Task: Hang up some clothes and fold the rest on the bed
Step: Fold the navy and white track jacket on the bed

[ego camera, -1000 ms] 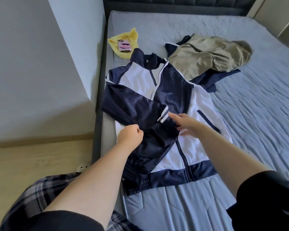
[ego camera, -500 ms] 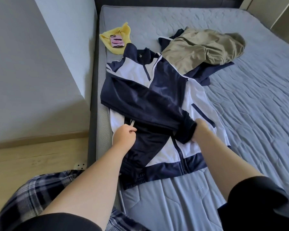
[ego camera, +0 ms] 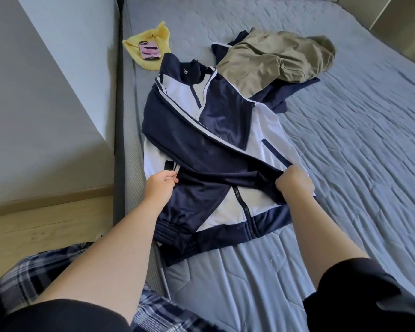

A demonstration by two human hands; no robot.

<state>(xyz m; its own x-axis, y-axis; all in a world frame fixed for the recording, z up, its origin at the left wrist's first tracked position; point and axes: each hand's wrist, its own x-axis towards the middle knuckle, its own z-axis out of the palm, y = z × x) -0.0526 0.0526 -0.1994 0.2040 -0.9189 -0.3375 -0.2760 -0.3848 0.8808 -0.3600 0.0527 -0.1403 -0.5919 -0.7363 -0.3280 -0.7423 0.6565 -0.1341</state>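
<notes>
A navy and white track jacket (ego camera: 225, 111) lies face up near the left edge of the grey bed (ego camera: 345, 152), collar toward the headboard. One navy sleeve (ego camera: 201, 149) is folded diagonally across its front. My right hand (ego camera: 295, 183) grips the cuff end of that sleeve at the jacket's right side. My left hand (ego camera: 159, 185) pinches the dark fabric at the jacket's left side. Behind the jacket lies a crumpled khaki garment (ego camera: 273, 56) on top of another navy piece (ego camera: 280, 94).
A yellow cloth (ego camera: 153, 39) with a pink phone (ego camera: 149, 50) on it sits at the bed's far left corner. A white wall (ego camera: 46, 92) and a wooden floor strip (ego camera: 46, 226) run along the left. Plaid trousers (ego camera: 34, 279) show at bottom left.
My right hand took hold of the sleeve cuff and pulled it rightward across the jacket, stretching the sleeve flat. My left hand stayed at the jacket's left side.
</notes>
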